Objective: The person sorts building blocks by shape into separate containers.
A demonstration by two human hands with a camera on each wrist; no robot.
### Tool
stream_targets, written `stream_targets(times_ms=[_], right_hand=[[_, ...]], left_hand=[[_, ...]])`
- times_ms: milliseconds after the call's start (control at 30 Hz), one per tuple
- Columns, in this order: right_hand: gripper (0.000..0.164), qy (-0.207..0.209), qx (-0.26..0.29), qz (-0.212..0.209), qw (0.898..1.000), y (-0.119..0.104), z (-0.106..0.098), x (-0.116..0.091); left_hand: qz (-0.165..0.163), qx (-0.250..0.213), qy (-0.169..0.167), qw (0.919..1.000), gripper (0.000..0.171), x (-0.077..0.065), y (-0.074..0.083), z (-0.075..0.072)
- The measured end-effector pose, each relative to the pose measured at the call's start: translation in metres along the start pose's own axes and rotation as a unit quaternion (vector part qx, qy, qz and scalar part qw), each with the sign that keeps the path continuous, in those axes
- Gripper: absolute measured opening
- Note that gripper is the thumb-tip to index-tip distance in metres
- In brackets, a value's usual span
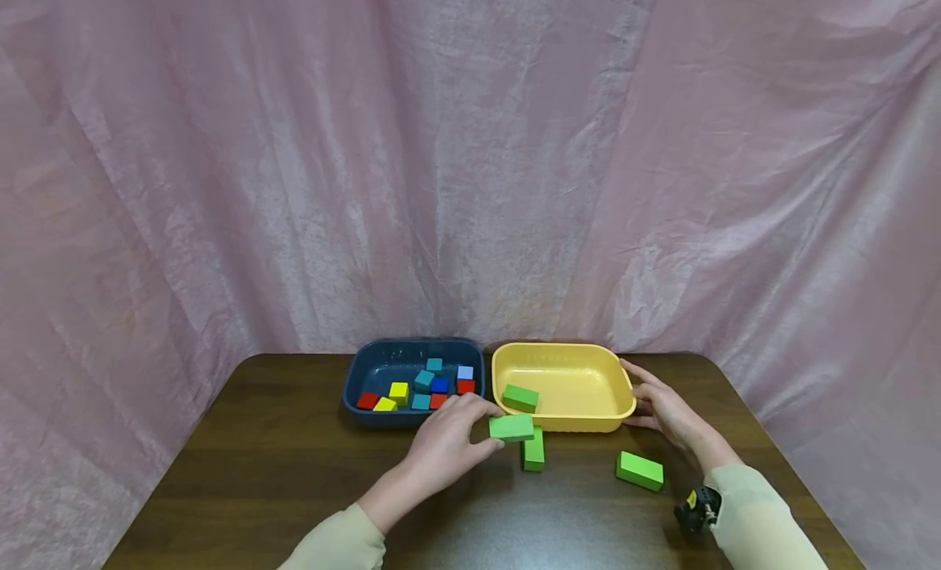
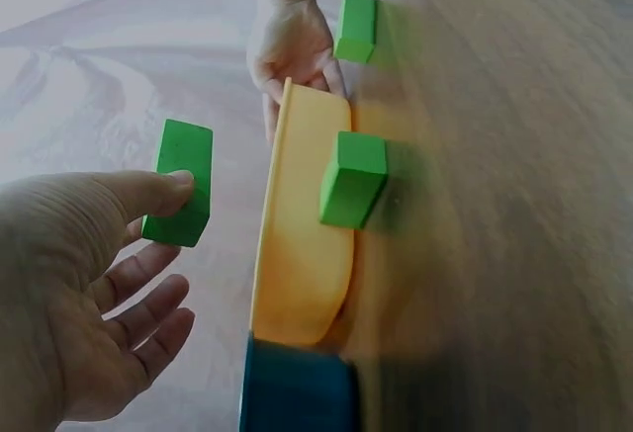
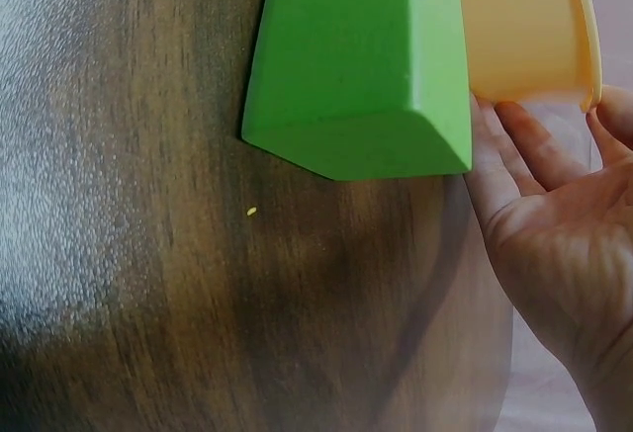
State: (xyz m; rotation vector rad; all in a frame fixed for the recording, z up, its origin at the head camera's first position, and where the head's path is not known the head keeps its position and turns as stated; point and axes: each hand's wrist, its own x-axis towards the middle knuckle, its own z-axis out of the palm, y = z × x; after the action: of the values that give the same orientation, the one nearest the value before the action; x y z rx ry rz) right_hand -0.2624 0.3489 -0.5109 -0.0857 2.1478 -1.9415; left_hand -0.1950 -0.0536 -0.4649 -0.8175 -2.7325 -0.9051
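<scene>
My left hand [image 1: 450,439] pinches a green rectangular block [image 1: 511,428] between thumb and fingers, raised near the front rim of the yellow tray [image 1: 566,424]. Its other fingers spread loosely in the left wrist view. My right hand [image 1: 667,407] rests against the tray's right end, fingers extended and fingertips at the rim and outer wall. Inside the tray, at its left, lies one green block [image 1: 520,398]. Another green block [image 1: 534,450] is on the table just in front of the tray. A third green block [image 1: 639,471] lies nearer my right wrist, large in the right wrist view.
A dark blue tray [image 1: 414,420] stands left of the yellow one, holding several small red, yellow, teal and blue cubes. Both trays are at the back of the brown wooden table [image 1: 257,464]. Behind it hangs a pink curtain [image 1: 470,162].
</scene>
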Motion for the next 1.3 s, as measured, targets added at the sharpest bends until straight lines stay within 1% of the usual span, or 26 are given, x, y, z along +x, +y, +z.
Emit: stream_targets(times_ms=[233,500,633,800,1000,1167,1300], right_hand=[[0.070,0.002,0.001,0.001,1.000,0.001,-0.001,0.001],[0.069,0.009,0.005,0.005,1.000,0.001,-0.001,0.001],[0.069,0.009,0.007,0.006,1.000,0.002,0.000,0.001],[0.068,0.010,0.010,0.005,1.000,0.002,0.000,0.002],[0.068,0.013,0.007,0.009,1.000,0.002,-0.001,0.003],[0.068,0.012,0.006,0.008,1.000,0.001,-0.001,0.003],[0.068,0.012,0.007,0.010,1.000,0.001,-0.001,0.002]], left_hand=[[0.023,0.018,0.010,0.9995,0.037,0.015,0.010,0.002],[0.024,0.032,0.008,0.9992,0.038,0.032,0.016,0.001],[0.023,0.039,0.008,0.9989,0.036,0.041,0.017,0.000],[0.014,0.047,0.007,0.9988,0.036,0.053,0.018,-0.003],[0.019,0.063,0.017,0.9977,0.036,0.064,0.018,-0.006],[0.017,0.081,0.019,0.9964,0.035,0.075,0.015,-0.007],[0.007,0.087,0.014,0.9961,0.036,0.083,0.013,-0.006]])
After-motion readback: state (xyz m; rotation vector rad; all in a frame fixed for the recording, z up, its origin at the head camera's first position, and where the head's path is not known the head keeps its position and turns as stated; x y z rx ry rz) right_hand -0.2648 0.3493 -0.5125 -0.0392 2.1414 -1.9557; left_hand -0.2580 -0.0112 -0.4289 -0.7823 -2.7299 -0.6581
